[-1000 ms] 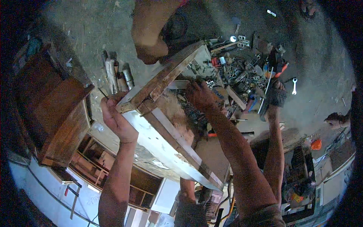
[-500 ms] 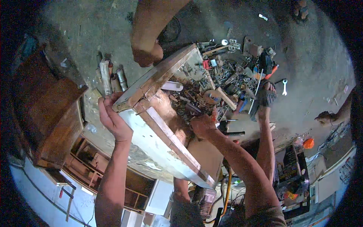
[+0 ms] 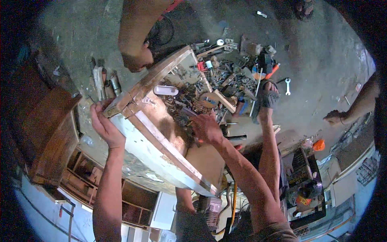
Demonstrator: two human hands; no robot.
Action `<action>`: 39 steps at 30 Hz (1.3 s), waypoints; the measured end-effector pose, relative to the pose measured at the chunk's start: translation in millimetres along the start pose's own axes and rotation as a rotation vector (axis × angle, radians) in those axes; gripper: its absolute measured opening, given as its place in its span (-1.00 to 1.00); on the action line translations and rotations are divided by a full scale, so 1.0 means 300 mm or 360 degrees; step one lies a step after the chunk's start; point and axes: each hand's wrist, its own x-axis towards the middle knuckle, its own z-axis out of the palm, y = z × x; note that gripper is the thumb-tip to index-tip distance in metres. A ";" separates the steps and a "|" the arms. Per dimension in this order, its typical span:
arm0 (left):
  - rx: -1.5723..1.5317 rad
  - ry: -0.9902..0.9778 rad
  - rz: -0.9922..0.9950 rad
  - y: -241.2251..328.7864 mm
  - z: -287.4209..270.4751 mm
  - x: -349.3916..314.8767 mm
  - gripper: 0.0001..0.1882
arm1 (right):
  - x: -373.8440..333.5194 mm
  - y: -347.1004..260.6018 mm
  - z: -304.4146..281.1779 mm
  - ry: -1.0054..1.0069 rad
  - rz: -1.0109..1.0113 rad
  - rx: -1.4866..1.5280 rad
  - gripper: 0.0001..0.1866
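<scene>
A tilted wooden drawer [image 3: 159, 138] with a whitish outer side spans the middle of the view. My left hand [image 3: 108, 127] is closed round its left corner, thumb and fingers gripping the edge. Inside lies a jumble of small metal parts and brown debris [image 3: 173, 105], with a pale oblong tray [image 3: 166, 90] near the far side. My right hand [image 3: 207, 129] reaches down into this jumble. Its fingers are bent and partly hidden, so whether they hold anything does not show. Beside the drawer's far edge is another person's closed hand [image 3: 138, 59].
Loose hardware [image 3: 242, 78] heaps on the floor past the drawer, around a sandalled foot [image 3: 269, 97]. A wrench [image 3: 287, 86] lies to its right. Hand tools [image 3: 105, 84] sit at left, near a wooden cabinet [image 3: 54, 137]. Another person's hand [image 3: 335, 117] shows at right.
The whole scene has shifted left in view. My right hand has turned and moved slightly within the jumble. The left hand keeps its grip on the drawer's corner.
</scene>
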 end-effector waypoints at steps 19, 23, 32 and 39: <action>-0.0056 0.0038 -0.0030 -0.015 0.010 -0.008 -0.67 | -0.385 0.288 -0.038 -0.0798 0.0478 -0.0779 -0.57; 0.0122 0.0049 0.0039 -0.047 -0.017 0.001 -0.67 | -0.148 0.064 -0.136 -0.0466 0.0893 -0.0336 -0.57; 0.0091 0.0041 0.0069 -0.036 0.007 -0.002 -0.66 | -0.028 0.160 -0.206 0.0694 0.1013 0.0259 -0.59; -0.0182 -0.0042 -0.0002 -0.094 -0.020 0.006 -0.64 | -0.237 0.052 -0.249 0.0099 0.1109 0.0269 -0.60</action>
